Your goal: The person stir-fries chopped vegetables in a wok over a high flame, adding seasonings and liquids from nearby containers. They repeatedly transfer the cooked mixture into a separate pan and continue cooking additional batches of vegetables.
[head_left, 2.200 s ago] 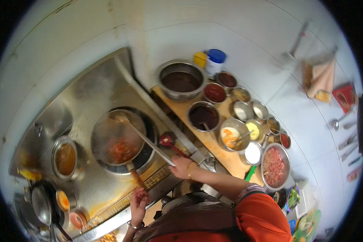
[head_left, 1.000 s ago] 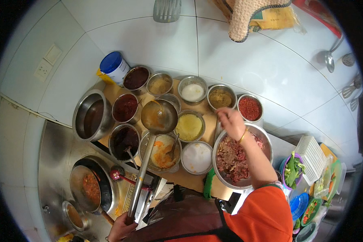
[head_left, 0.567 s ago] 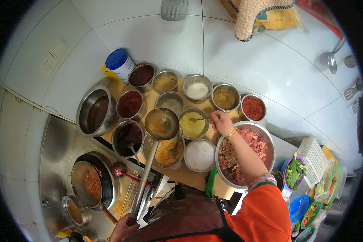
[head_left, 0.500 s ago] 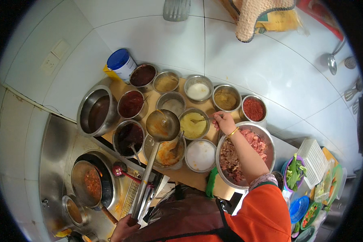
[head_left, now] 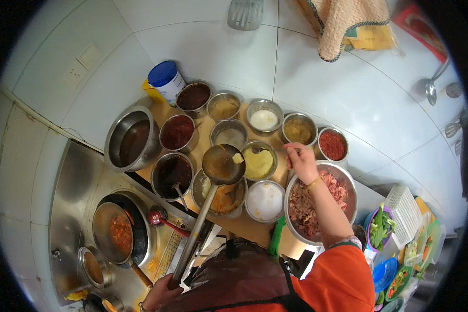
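Note:
My left hand (head_left: 160,293) grips the end of a long-handled steel ladle (head_left: 222,164), whose bowl hovers over the seasoning bowls with a small yellow lump in it. My right hand (head_left: 299,161) is closed on a small spoon, its tip reaching toward the bowl of yellow powder (head_left: 258,162). Just below my right wrist sits a large steel bowl of raw chopped meat (head_left: 317,203). A bowl of white powder (head_left: 265,201) and a bowl of orange sauce (head_left: 224,196) lie under the ladle's handle.
Several steel bowls of sauces and spices crowd a wooden board (head_left: 244,226) against the tiled wall. A wok (head_left: 117,233) with red sauce sits on the burner at lower left. A blue-lidded tub (head_left: 165,80) stands at the back; baskets of vegetables (head_left: 382,226) are at right.
The view swung from the wok to the seasoning bowls. The ladle rose over the bowls, and my right hand moved from the meat bowl to the yellow powder bowl with a spoon.

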